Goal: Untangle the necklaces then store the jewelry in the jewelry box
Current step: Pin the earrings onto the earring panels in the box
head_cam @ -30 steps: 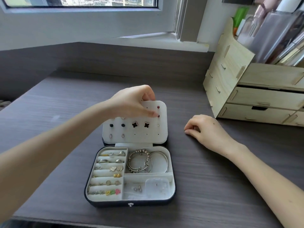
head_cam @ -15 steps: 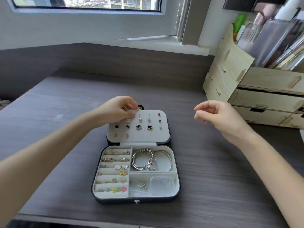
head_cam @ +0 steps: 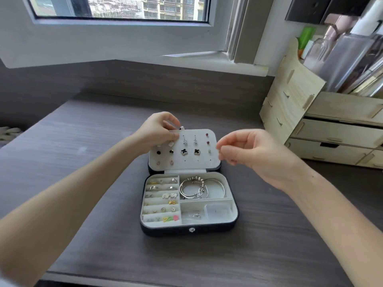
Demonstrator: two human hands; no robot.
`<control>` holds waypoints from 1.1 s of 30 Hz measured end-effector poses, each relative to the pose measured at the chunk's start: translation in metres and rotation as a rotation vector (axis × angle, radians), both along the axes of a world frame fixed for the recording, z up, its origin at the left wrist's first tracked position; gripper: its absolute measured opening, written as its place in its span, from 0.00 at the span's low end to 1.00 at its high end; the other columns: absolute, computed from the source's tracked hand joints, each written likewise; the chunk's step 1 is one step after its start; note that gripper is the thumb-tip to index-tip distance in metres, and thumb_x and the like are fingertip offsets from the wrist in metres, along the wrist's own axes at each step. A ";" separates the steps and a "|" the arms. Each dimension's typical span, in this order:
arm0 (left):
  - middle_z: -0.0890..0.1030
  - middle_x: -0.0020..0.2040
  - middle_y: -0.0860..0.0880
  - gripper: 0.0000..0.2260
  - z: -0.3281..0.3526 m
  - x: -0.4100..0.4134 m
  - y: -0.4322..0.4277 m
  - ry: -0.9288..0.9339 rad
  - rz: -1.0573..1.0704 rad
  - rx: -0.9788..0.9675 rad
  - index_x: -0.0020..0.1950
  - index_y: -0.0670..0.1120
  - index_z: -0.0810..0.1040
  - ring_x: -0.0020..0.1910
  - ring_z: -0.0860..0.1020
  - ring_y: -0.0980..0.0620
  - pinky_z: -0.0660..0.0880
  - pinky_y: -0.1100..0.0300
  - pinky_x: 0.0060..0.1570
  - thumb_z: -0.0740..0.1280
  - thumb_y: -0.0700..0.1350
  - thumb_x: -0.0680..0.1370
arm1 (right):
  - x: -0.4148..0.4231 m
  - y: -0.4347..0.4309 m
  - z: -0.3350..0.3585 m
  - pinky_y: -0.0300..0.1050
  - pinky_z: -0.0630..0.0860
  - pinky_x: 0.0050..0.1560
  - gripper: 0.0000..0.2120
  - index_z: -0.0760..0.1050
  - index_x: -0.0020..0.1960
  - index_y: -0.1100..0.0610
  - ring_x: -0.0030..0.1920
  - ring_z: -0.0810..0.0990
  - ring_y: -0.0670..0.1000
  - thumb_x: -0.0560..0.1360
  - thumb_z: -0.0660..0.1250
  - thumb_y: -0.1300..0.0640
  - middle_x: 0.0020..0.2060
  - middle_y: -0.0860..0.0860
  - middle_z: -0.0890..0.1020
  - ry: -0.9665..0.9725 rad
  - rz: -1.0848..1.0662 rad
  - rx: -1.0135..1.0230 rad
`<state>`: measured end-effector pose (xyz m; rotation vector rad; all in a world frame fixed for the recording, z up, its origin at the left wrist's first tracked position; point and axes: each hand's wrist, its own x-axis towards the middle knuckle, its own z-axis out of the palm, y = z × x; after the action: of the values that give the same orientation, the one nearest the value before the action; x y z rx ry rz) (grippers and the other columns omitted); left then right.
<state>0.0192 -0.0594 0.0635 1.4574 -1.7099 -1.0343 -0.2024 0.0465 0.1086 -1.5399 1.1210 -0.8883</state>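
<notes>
A dark jewelry box (head_cam: 187,232) lies open on the grey wood desk. Its white earring panel (head_cam: 192,163) stands up at the back with several studs pinned in it. My left hand (head_cam: 154,132) pinches the panel's upper left corner. My right hand (head_cam: 252,154) hovers just off the panel's right edge, fingers loosely curled and holding nothing. Silver bangles (head_cam: 199,188) fill the upper right compartment, and rings and small earrings (head_cam: 161,200) sit in the left rows. A small clear case (head_cam: 217,211) lies in the lower right compartment. No necklace is in view.
A pale wooden drawer organizer (head_cam: 331,131) stands at the right, with bottles and tubes on top. An open window sash (head_cam: 124,48) juts over the back of the desk. Bare desk surface (head_cam: 93,162) lies to the left of the box.
My left hand slid from the panel's upper right to its upper left corner. My right hand lifted off the desk and moved left toward the panel's right edge.
</notes>
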 end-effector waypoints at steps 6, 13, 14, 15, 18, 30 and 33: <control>0.81 0.44 0.48 0.08 -0.002 0.001 0.002 0.035 -0.015 0.032 0.49 0.46 0.76 0.38 0.76 0.48 0.71 0.60 0.34 0.70 0.37 0.73 | 0.038 0.011 -0.011 0.36 0.74 0.41 0.02 0.80 0.43 0.58 0.36 0.80 0.43 0.73 0.69 0.62 0.35 0.51 0.84 0.197 0.183 0.097; 0.79 0.49 0.50 0.07 -0.008 0.025 0.015 0.073 0.071 -0.093 0.50 0.48 0.77 0.44 0.77 0.56 0.73 0.69 0.33 0.67 0.37 0.75 | 0.065 0.009 -0.014 0.35 0.74 0.42 0.05 0.81 0.42 0.54 0.37 0.77 0.43 0.74 0.69 0.54 0.38 0.52 0.83 0.455 0.259 0.094; 0.79 0.48 0.50 0.07 -0.009 0.030 0.017 0.083 0.082 -0.101 0.49 0.48 0.78 0.44 0.77 0.56 0.72 0.70 0.32 0.66 0.37 0.75 | 0.068 0.008 -0.014 0.34 0.72 0.39 0.05 0.81 0.43 0.55 0.36 0.75 0.43 0.74 0.69 0.54 0.37 0.51 0.83 0.489 0.284 0.094; 0.79 0.46 0.51 0.07 -0.012 0.034 0.019 0.097 0.090 -0.106 0.47 0.48 0.78 0.43 0.77 0.56 0.71 0.71 0.32 0.66 0.36 0.75 | 0.072 0.008 -0.014 0.33 0.71 0.37 0.06 0.82 0.43 0.55 0.35 0.74 0.42 0.74 0.69 0.54 0.36 0.50 0.82 0.517 0.310 0.096; 0.79 0.43 0.52 0.07 -0.020 0.042 0.026 0.134 0.112 -0.104 0.46 0.47 0.78 0.41 0.77 0.58 0.70 0.75 0.32 0.66 0.35 0.75 | 0.083 0.005 -0.016 0.32 0.68 0.35 0.06 0.82 0.42 0.55 0.31 0.71 0.40 0.74 0.69 0.53 0.29 0.41 0.77 0.611 0.371 0.082; 0.80 0.43 0.53 0.07 -0.041 0.050 0.026 0.233 0.150 -0.123 0.43 0.49 0.77 0.42 0.77 0.57 0.72 0.70 0.38 0.67 0.36 0.75 | 0.111 -0.008 -0.021 0.27 0.64 0.29 0.05 0.79 0.38 0.49 0.26 0.71 0.37 0.73 0.70 0.55 0.21 0.35 0.73 0.810 0.478 0.010; 0.80 0.43 0.52 0.08 -0.041 0.049 0.027 0.230 0.156 -0.127 0.43 0.49 0.78 0.41 0.77 0.57 0.72 0.70 0.38 0.67 0.36 0.75 | 0.111 -0.006 -0.024 0.30 0.65 0.30 0.05 0.79 0.37 0.48 0.28 0.69 0.41 0.72 0.71 0.54 0.22 0.39 0.72 0.812 0.450 -0.048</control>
<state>0.0684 -0.0324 0.0220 1.3139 -1.4477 -0.9520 -0.0912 0.0408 0.0845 -2.1573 1.2093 0.0482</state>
